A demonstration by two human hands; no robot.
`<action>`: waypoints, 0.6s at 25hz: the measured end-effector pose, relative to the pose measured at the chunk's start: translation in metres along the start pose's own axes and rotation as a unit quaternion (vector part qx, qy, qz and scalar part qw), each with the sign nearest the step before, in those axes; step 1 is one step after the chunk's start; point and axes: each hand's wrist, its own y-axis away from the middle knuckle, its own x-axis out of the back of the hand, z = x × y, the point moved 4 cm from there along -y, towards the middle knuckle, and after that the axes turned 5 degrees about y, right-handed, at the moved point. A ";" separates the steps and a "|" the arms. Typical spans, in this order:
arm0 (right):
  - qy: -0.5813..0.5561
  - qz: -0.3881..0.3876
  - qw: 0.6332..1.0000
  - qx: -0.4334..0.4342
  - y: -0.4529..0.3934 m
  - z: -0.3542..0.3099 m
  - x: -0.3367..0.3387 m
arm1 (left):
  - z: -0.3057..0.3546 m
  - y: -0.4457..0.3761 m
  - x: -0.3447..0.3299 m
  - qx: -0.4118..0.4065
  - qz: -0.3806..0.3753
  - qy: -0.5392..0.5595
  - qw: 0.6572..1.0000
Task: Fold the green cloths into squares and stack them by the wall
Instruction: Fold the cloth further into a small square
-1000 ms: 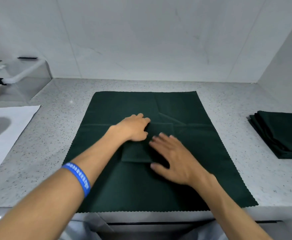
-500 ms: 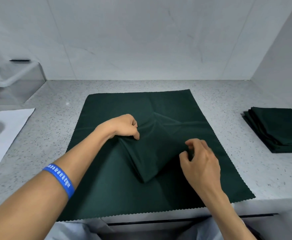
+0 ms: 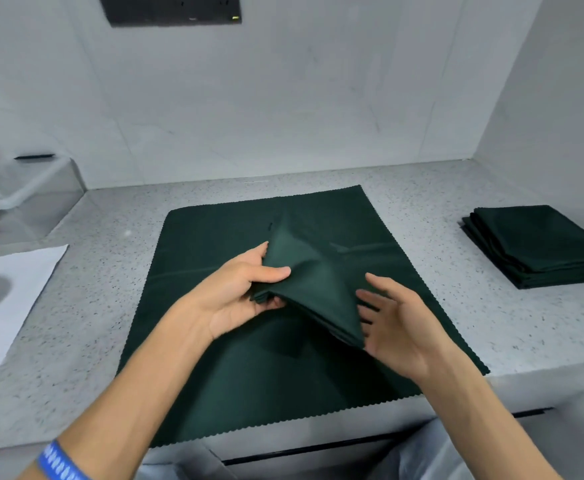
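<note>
head view | left hand pinches folded cloth | right hand relaxed, touching it | light, limp: likely best held at folded edges

Speckled counter (pale tiled walls)

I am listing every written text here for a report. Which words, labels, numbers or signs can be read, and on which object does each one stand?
No text can be read.
Blue wristband: a white printed pattern or lettering, too blurred to read.
Black wall panel: a small green light, no legible marking.
</note>
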 end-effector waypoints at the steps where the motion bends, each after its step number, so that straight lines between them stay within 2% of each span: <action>1: -0.005 -0.027 1.000 -0.005 0.005 -0.005 0.000 | 0.002 0.000 -0.017 -0.013 -0.019 0.016 1.000; 2: 0.005 -0.036 0.999 0.003 0.010 -0.015 0.004 | 0.003 -0.003 -0.034 -0.020 -0.029 0.024 0.999; 4: 0.040 -0.005 0.999 0.024 0.020 -0.042 0.019 | -0.003 -0.013 -0.064 -0.024 -0.011 0.005 1.000; 6: 0.092 0.074 0.990 0.074 0.028 -0.079 0.056 | -0.022 -0.041 -0.099 -0.012 0.028 -0.026 0.999; 9: 0.187 0.176 0.954 0.156 0.035 -0.135 0.104 | -0.051 -0.087 -0.140 -0.011 0.102 -0.079 0.992; 12: 0.278 0.233 0.918 0.163 0.049 -0.201 0.162 | -0.077 -0.141 -0.199 0.007 0.081 -0.054 0.995; 15: 0.331 0.261 0.888 0.184 0.062 -0.275 0.204 | -0.074 -0.193 -0.252 -0.010 0.054 -0.041 0.998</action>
